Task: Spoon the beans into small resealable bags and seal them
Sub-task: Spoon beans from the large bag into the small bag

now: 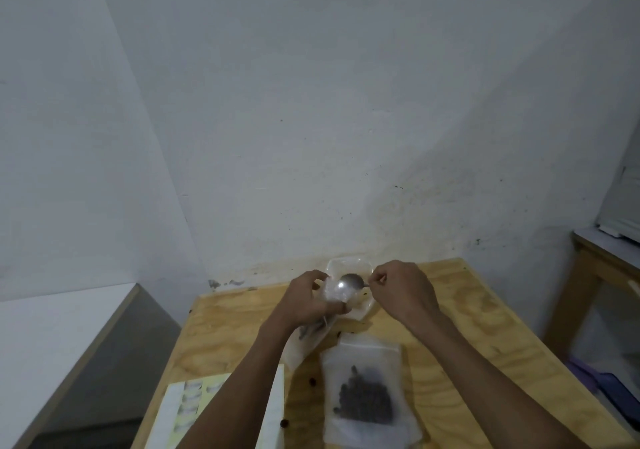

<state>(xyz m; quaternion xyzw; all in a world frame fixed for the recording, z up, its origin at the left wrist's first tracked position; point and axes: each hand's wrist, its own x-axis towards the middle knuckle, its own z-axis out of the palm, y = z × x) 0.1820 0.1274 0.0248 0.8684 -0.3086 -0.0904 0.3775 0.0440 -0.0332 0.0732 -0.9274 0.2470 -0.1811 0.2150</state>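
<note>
A pale, stained wall filled most of the view, rising well beyond the fingers and meeting a second wall at a corner far off to their left. Below and around the hands lay a plywood table, its grain visible and its far edge set against the wall just past the fingertips. Left of the left hand and lower stood a white-topped cabinet; well to the right of the right hand a second wooden table stood apart from the first. Nearer the body than the fingers, under the left forearm, lay a white sheet of labels. Between the two forearms, on the near side of the fingers, a filled bag lay flat with dark beans inside it. Just beyond the fingers sat a white tray, partly hidden by them. The left hand had its fingers curled round the mouth of a clear empty bag, which hung down toward the wrist. The right hand pinched the handle of a metal spoon, whose bowl sat between the two sets of fingertips, at the bag's mouth. A few loose beans lay on the wood nearer the body than the fingers.
</note>
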